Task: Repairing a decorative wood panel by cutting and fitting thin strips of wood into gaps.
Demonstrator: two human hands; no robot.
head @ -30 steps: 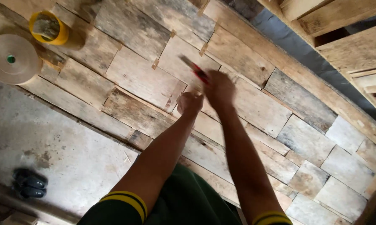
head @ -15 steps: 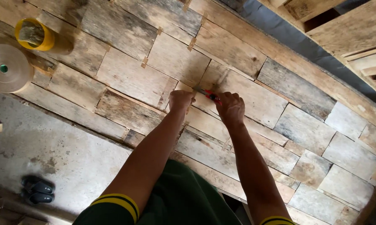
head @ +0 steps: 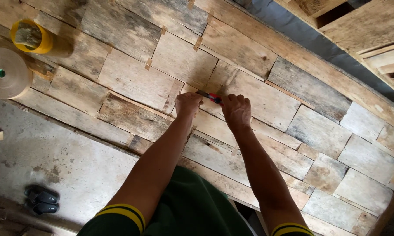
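I see my right hand (head: 237,109) pinching a red cutter (head: 211,96) in its fingers; my left hand (head: 188,104), fingers curled, presses the veneer sheet (head: 131,78).

Red knife (head: 212,97) flat on veneer

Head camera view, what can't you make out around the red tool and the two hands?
- Red tool: head view, mostly covered by the right hand; its tip and kind cannot be told.
- Left hand: fingers curl under, so what they press is hidden.
- Yellow tub: contents too blurred to tell.
- Paper tape roll: cut off by the left edge.
- Dark pair of sandals: too small for detail.
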